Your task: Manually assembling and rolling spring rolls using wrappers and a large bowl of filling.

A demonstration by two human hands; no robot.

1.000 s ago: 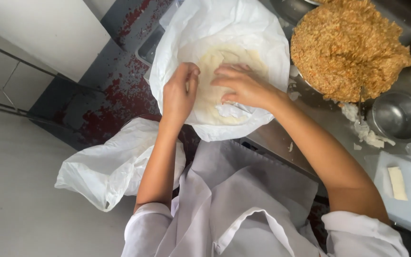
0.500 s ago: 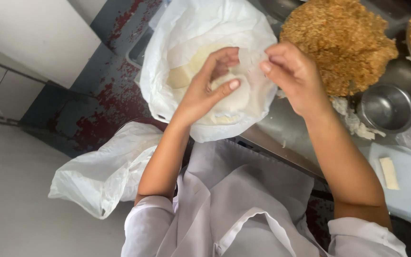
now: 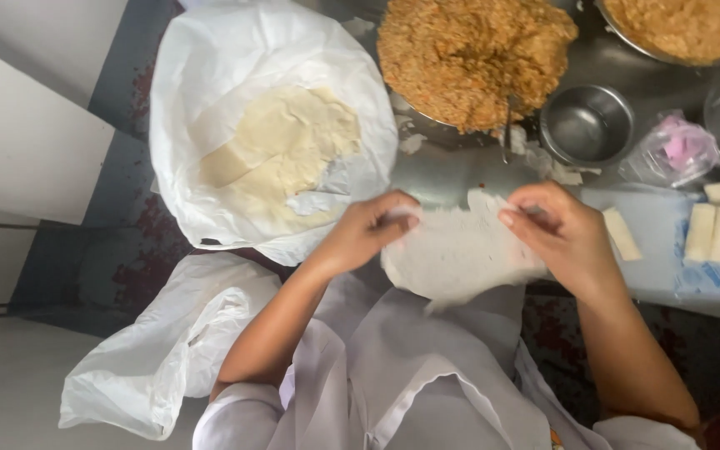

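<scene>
2 hands pinch 1 thin dough sheet (image 3: 456, 254) above the worktop (image 3: 435, 171) edge: left hand (image 3: 368, 233) grips its left rim, right hand (image 3: 564, 237) its upper right. It looks soft, light, tearable; best held by edges.

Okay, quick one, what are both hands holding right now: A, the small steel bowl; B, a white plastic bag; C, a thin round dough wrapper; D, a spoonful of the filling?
C: the left hand and right hand each pinch an edge of the thin dough wrapper stretched between them.
</scene>
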